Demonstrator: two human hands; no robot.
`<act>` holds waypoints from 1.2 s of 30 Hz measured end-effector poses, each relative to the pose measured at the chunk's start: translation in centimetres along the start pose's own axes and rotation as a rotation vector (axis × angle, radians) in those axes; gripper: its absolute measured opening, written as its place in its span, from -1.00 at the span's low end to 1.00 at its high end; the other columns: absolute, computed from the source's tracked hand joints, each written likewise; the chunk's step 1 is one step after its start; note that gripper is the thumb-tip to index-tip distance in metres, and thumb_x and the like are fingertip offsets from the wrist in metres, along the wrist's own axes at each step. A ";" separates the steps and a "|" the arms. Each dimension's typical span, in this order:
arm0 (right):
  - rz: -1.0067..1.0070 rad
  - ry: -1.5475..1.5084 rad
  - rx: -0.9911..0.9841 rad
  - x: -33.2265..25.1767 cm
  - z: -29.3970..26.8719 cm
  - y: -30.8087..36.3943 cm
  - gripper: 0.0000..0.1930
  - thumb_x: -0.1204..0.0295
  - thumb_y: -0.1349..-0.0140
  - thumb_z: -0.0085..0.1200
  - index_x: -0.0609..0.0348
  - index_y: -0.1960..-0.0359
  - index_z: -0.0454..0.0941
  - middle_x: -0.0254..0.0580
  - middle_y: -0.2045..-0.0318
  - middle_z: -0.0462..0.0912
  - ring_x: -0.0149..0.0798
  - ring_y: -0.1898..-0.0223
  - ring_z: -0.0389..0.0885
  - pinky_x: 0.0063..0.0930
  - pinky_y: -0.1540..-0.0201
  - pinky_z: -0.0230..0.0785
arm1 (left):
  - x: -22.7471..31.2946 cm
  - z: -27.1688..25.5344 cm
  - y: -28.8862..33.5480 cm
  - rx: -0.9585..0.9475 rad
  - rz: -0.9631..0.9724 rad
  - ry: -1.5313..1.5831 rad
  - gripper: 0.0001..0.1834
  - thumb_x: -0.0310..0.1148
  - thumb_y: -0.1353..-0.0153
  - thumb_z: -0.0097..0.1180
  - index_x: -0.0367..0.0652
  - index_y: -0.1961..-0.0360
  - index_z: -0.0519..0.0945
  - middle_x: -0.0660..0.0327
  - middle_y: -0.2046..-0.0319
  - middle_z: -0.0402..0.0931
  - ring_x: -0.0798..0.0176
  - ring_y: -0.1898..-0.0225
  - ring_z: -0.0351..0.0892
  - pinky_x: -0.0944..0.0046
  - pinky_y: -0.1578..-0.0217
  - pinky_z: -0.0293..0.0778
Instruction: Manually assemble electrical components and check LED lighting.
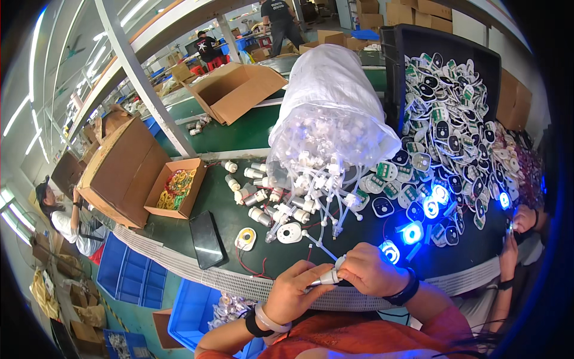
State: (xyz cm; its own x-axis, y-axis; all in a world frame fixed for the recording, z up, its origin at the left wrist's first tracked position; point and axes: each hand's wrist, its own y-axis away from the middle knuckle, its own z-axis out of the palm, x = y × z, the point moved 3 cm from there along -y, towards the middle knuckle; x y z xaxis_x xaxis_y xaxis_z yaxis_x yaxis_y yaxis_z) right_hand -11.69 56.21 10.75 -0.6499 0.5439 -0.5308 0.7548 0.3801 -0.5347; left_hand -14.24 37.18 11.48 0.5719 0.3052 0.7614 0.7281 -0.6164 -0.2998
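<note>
Both my hands meet at the front edge of the green worktable. My left hand [297, 291] is closed round a small silver-bodied pump [327, 278]. At the pump's other end, my right hand [376, 270] pinches its white plastic part. A thin white tube [323, 246] runs from beside my right fingers toward the pile of white tube fittings [317, 185]. Several similar silver pumps [260, 215] lie loose behind my hands. Near my left hand are a yellow-and-white ring [246, 239] with red wires and a white oval plate [289, 233].
A large white sack [335, 84] spills fittings. Right of it, a black bin [442, 45] pours out round panels; blue-lit rings [412, 233] glow nearby. Left are a black phone [206, 239] and a small carton [173, 188] of coloured rings. A co-worker's hands [509, 254] work at far right.
</note>
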 end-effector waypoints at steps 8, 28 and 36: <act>0.112 -0.100 -0.053 0.4 0.1 -0.1 -0.91 0.40 -0.23 0.14 0.11 0.40 0.54 -0.21 0.51 0.51 -0.06 0.49 0.49 -0.22 0.38 0.27 | -0.4 -0.2 -0.4 0.016 0.004 -0.115 -0.54 -0.43 0.02 0.43 -0.14 0.02 0.65 0.17 0.31 0.54 0.21 0.37 0.60 0.30 0.35 0.52; 0.157 -0.213 -0.041 0.6 -0.2 0.0 -0.91 0.39 -0.19 0.18 0.11 0.36 0.59 -0.23 0.53 0.52 -0.08 0.45 0.52 -0.24 0.32 0.32 | 0.1 -0.3 -0.3 0.010 0.102 -0.207 -0.51 -0.39 0.03 0.45 -0.13 0.00 0.64 0.17 0.34 0.53 0.19 0.42 0.60 0.28 0.44 0.51; 0.222 -0.211 -0.018 1.3 -0.3 0.8 -0.89 0.41 -0.18 0.20 0.16 0.35 0.58 -0.14 0.44 0.54 -0.06 0.39 0.57 -0.24 0.28 0.40 | -0.5 -2.1 -0.5 -0.139 0.188 -0.633 -0.67 -0.13 -0.01 0.37 -0.03 0.22 0.66 0.33 0.48 0.56 0.22 0.41 0.59 0.21 0.37 0.36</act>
State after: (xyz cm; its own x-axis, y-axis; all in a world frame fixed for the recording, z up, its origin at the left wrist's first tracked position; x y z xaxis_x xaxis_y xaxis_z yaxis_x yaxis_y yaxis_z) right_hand -11.90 57.43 9.78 -0.4713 0.4490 -0.7591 0.8808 0.2834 -0.3793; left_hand -15.62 35.80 12.47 0.8264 0.5238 0.2068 0.5630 -0.7756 -0.2854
